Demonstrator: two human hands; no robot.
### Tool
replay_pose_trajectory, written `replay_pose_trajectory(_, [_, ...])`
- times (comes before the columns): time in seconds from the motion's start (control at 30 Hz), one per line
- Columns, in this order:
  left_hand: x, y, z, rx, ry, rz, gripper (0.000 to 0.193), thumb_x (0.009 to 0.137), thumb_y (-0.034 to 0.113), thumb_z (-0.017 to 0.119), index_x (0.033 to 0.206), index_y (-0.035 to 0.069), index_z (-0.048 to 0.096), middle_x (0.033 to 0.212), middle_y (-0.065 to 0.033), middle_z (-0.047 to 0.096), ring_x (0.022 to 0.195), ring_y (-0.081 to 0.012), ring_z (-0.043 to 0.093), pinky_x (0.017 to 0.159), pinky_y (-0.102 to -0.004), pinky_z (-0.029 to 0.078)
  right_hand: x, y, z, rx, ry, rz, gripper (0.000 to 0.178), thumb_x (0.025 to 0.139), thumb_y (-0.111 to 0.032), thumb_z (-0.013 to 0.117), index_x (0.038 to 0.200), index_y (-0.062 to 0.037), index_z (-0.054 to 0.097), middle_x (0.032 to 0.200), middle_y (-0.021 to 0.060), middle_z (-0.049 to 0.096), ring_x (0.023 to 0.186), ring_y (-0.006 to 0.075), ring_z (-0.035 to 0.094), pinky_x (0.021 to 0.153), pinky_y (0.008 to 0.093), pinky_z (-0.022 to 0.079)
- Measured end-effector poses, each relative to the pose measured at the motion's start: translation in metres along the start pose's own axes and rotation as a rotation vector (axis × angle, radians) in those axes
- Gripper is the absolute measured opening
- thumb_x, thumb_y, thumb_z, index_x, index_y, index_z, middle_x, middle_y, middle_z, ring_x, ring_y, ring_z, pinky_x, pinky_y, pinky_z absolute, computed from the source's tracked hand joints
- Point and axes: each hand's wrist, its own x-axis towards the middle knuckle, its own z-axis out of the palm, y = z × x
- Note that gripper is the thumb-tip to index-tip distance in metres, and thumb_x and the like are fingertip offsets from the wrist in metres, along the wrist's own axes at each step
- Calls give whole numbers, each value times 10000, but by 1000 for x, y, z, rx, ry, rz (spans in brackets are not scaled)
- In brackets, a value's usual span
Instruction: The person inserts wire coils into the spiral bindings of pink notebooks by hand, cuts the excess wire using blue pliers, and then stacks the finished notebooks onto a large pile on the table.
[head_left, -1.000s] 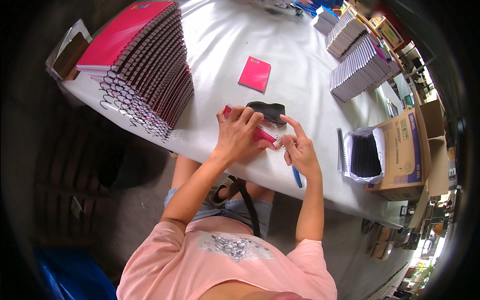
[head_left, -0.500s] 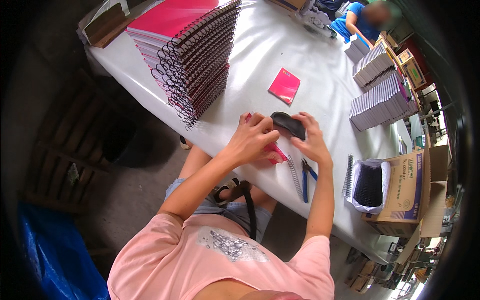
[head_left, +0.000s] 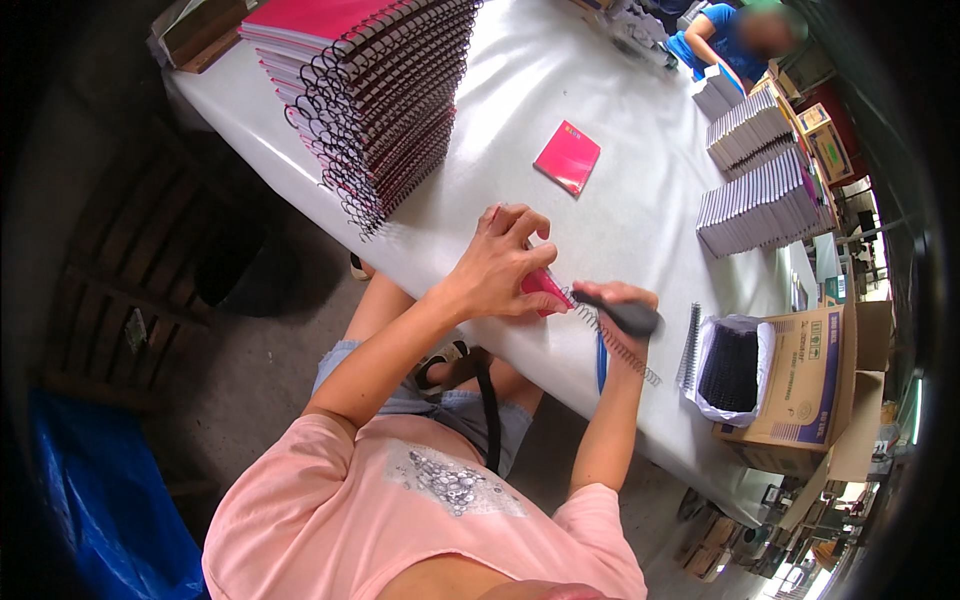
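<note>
My left hand (head_left: 505, 265) is closed around a small pink notebook (head_left: 541, 290), pressing it at the near edge of the table. A dark wire coil (head_left: 618, 345) trails from the notebook's edge toward my right forearm. My right hand (head_left: 618, 292) grips a black, rounded, palm-sized object (head_left: 632, 318), whose kind I cannot make out. It is smeared by motion and lies close to the coil. Pliers show only a blue handle (head_left: 602, 362) beside my right wrist. Farther off, another small pink notebook (head_left: 568, 158) lies flat.
A tall stack of pink spiral notebooks (head_left: 385, 110) stands at left on the white-covered table (head_left: 520, 90). At right are a cardboard box (head_left: 800, 380) with dark coils in a white bag, a loose coil (head_left: 690, 345) and notebook stacks (head_left: 760, 200). A person in blue (head_left: 715, 40) sits beyond.
My right hand has moved right and nearer with the black object, which now sits beside the coil. The coil's free end has swung right. My left hand keeps hold of the notebook.
</note>
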Motion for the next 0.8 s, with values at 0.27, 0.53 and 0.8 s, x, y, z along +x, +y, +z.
replay_pose_trajectory(0.27, [-2,-6,-1,1,-38,9,557,576,559,764,741,82,528,1155,-115,429,1081,-323,377,890,-441,376,13,-19,26,-647,-72,61,317,665,150,531,900,22,701,884,110,704,786,149,658,703,255,494])
replay_pose_trajectory(0.53, [3,-25,8,-354,46,-237,606,462,460,866,794,80,531,1159,-124,340,1016,-299,390,824,-411,435,31,-4,20,-977,170,243,327,691,112,552,961,0,699,889,116,703,834,145,655,760,233,490])
replay_pose_trajectory(0.8, [0,-42,22,-562,160,-241,914,387,413,919,987,78,318,1045,-110,317,1007,-269,383,884,-381,391,46,0,18,-1095,282,249,287,704,95,558,949,31,693,862,123,700,758,135,634,729,261,497])
